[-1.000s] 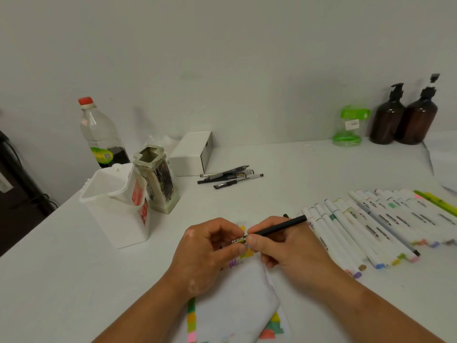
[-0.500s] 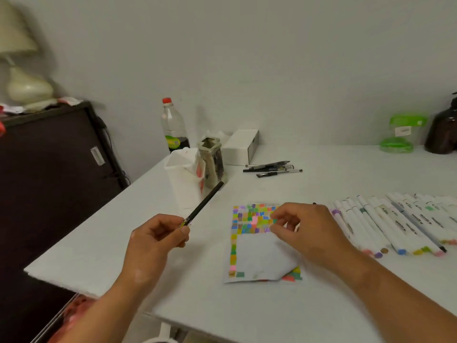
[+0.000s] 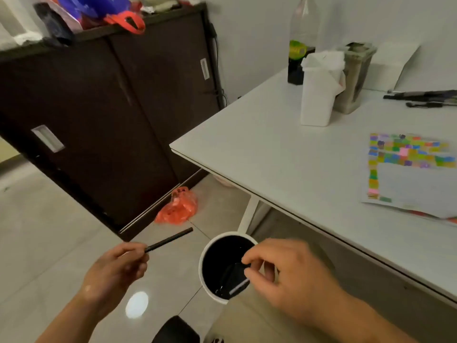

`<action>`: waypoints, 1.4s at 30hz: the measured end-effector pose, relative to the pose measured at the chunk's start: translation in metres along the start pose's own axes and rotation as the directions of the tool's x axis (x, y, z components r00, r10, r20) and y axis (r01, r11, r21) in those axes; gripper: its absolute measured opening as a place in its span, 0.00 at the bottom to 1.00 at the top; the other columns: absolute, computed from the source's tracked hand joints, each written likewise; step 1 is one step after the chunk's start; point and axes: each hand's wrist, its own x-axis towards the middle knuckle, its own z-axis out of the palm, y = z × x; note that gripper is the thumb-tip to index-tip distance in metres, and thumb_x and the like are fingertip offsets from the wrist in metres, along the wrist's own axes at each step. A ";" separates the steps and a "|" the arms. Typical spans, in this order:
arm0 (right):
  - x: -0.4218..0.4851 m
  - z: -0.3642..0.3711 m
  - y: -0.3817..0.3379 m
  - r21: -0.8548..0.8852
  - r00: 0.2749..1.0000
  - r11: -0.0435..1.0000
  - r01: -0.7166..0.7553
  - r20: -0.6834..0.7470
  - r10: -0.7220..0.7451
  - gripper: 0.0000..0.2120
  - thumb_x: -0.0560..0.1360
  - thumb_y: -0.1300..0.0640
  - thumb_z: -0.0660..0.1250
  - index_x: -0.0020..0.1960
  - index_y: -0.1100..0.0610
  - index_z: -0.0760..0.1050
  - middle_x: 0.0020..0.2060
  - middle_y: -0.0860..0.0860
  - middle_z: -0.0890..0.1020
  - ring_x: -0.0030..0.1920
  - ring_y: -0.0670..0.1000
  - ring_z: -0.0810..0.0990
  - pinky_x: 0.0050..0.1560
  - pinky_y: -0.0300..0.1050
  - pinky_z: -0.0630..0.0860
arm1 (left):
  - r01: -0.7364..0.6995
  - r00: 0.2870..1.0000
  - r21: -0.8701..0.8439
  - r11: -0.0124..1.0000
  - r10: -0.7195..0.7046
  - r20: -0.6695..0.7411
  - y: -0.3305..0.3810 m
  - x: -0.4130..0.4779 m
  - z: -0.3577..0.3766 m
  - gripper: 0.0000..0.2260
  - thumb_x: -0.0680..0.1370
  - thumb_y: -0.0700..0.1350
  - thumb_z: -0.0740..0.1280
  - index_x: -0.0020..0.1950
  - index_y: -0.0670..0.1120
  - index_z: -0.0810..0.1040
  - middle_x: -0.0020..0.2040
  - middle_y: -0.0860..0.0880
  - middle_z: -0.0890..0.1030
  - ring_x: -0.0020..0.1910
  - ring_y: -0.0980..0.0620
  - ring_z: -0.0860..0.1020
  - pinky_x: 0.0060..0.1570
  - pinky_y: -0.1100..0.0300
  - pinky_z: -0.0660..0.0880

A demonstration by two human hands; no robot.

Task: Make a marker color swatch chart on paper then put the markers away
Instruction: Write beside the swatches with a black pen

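Observation:
My left hand [image 3: 116, 268] grips a thin black pen [image 3: 168, 240] by one end, out over the floor to the left of the table. My right hand [image 3: 284, 276] hovers above a white-rimmed bin [image 3: 201, 268] with a black liner, thumb and forefinger curled toward each other. Blur hides whether anything small sits between them. The swatch paper [image 3: 415, 184], with rows of coloured squares along its top and left side, lies on the white table [image 3: 284, 157] at the right. The markers are out of view.
A white container [image 3: 319, 95], a worn carton [image 3: 353, 78] and a bottle [image 3: 300, 40] stand at the table's far left. Black pens [image 3: 425, 97] lie behind the paper. A dark cabinet [image 3: 111, 107] stands left, with an orange bag [image 3: 178, 206] on the floor.
My view has swung left and down off the table to the bin on the floor. My right hand left the paper and now hovers over the bin. My left hand moved with the pen.

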 end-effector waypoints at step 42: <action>0.073 0.057 0.029 0.056 0.960 0.961 -0.272 0.085 0.267 0.06 0.73 0.52 0.73 0.50 0.45 0.82 0.35 0.37 0.80 0.40 0.36 0.79 0.35 0.27 0.72 | -0.047 0.994 0.471 0.881 -0.005 0.109 -0.037 0.085 0.061 0.05 0.80 0.43 0.68 0.54 0.49 0.82 0.46 0.50 0.86 0.46 0.48 0.84 0.48 0.53 0.81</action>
